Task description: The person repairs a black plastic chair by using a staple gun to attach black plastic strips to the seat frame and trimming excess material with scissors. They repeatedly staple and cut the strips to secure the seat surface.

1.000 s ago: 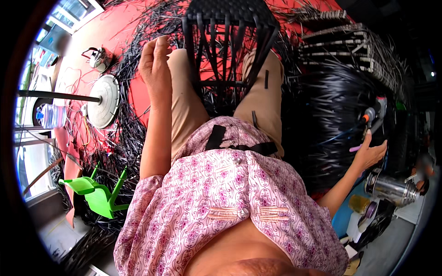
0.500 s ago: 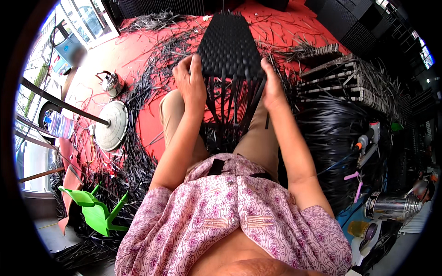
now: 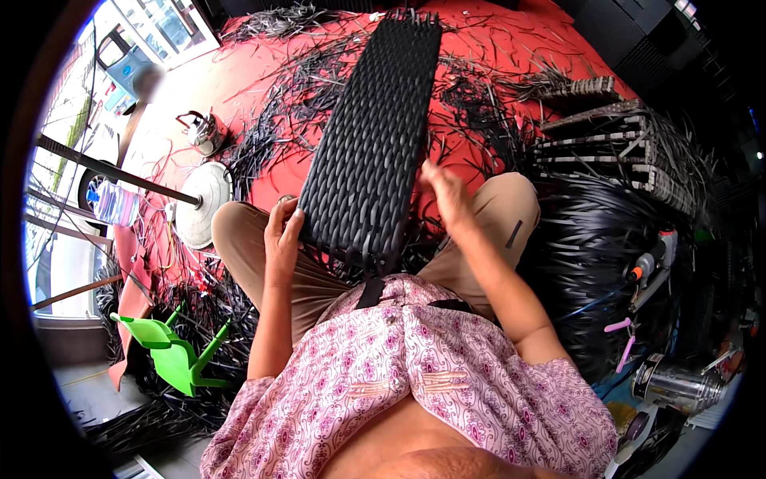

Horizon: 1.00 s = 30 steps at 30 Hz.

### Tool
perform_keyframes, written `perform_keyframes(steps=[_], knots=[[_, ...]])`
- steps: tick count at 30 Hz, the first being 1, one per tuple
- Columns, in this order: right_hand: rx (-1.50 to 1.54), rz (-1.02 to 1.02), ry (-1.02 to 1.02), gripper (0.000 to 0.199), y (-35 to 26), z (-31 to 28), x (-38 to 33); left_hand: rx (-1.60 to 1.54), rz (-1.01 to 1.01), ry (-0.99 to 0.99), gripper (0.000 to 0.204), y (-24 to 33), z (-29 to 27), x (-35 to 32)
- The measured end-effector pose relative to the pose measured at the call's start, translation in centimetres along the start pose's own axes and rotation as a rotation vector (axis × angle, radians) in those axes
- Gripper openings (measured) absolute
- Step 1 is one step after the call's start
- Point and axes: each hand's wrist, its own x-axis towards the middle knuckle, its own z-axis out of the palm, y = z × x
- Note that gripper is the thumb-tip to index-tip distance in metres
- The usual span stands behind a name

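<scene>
A long black woven panel (image 3: 363, 144) leans away from me between my knees, its near end close to my lap and its far end up the red floor. Short loose strand ends stick out along both ends. My left hand (image 3: 282, 239) grips the panel's near left edge, thumb on the face and fingers going behind it. Just off the right edge hangs my right hand (image 3: 448, 198), empty, its fingers stretched toward the panel without touching it.
Black strips litter the red floor (image 3: 279, 182). At left are a round white pole base (image 3: 209, 209), a metal kettle (image 3: 207, 136) and a green plastic chair (image 3: 171, 359). To the right lie a strip bundle (image 3: 586, 239), woven frames (image 3: 614, 144) and a power tool (image 3: 650, 259).
The panel has swung from foreshortened to showing its full length, its near end now closer to me. My left hand moved down with it; my right hand let go. My knees spread wider.
</scene>
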Motion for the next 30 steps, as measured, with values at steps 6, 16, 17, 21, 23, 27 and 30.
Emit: perform_keyframes(steps=[6, 16, 17, 21, 23, 27, 30], knots=[[0.005, -0.205, 0.259, 0.045, 0.9, -1.9, 16.1, 0.148, -0.145, -0.358, 0.04, 7.6, -1.2, 7.0], [-0.092, 0.021, 0.013, 0.048, 4.5, -1.1, 24.1, 0.506, -0.186, -0.231, 0.06, 1.5, 12.2, 31.9], [-0.193, 0.017, 0.023, 0.05, 3.8, -1.1, 23.7, 0.483, -0.263, -0.218, 0.061, 0.4, 12.9, 32.8], [-0.147, 0.02, 0.07, 0.05, 3.7, -1.8, 23.6, 0.534, -0.259, -0.253, 0.066, -0.7, 14.3, 34.7], [0.093, 0.056, 0.03, 0.027, 4.7, -1.8, 24.6, 0.507, -0.404, -0.238, 0.067, 2.0, 16.4, 34.0], [0.022, 0.027, 0.1, 0.047, 3.8, -0.7, 23.8, 0.491, -0.429, -0.094, 0.063, -0.6, 16.0, 37.2], [0.019, 0.005, 0.103, 0.048, 1.7, -1.8, 22.3, 0.384, -0.348, -0.037, 0.067, -0.6, 17.2, 39.0]])
